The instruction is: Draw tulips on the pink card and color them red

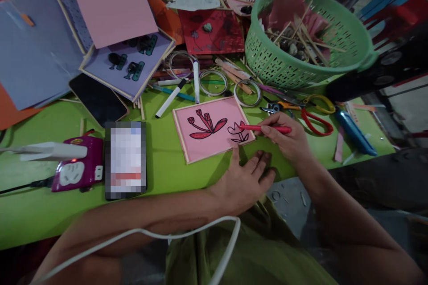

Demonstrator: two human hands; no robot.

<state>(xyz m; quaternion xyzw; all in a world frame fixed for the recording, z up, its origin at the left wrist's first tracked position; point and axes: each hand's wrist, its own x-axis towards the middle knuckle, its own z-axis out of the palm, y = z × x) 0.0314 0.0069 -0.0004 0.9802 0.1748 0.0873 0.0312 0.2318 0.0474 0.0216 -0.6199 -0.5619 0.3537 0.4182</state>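
Observation:
A pink card [200, 147] edged with thin wooden strips lies on the green table [160, 147]. Drawn on it are red flowers with leaves at the left and a black-outlined flower at the right. My right hand [284, 136] is closed on a red pen [281, 129], whose tip meets the top of the outlined flower. My left hand [249, 178] rests at the card's lower edge, fingers apart and holding nothing, with one fingertip touching the edge near the outlined flower.
Behind the card lie white markers [170, 98], tape rolls [213, 83] and scissors [316, 122]. A green basket [277, 60] of sticks and stones stands at the back right. Leftward are a dark phone [96, 100], a lit phone [125, 160] and a purple power socket [80, 164]. A white cable [133, 231] crosses my left arm.

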